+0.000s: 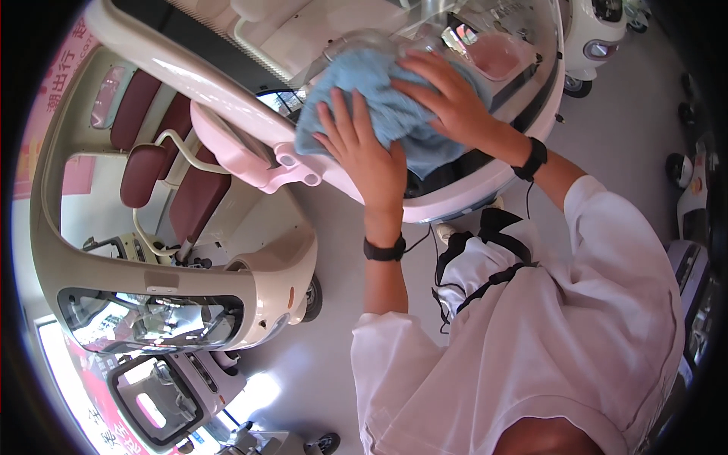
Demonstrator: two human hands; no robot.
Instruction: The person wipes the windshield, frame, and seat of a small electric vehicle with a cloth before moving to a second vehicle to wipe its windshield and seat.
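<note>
A blue fluffy cloth (364,70) lies bunched on the clear window of a pale pink small vehicle (447,206). My left hand (362,155) presses on the cloth's near left part, its fingers spread and stretched out. On the upper right part of the cloth rests my right hand (453,102), fingers apart and slightly bent over the folds. Both palms face down, and the glass under the cloth is hidden. A pink side mirror (227,148) on its bracket sticks out from the vehicle's frame, left of my left hand.
At left stands a beige small vehicle (277,258) with dark red seats (199,199). Another vehicle with a dark window (155,398) is at lower left. A white scooter (595,38) stands at upper right, and more vehicles line the right edge. Grey floor (326,364) lies between them.
</note>
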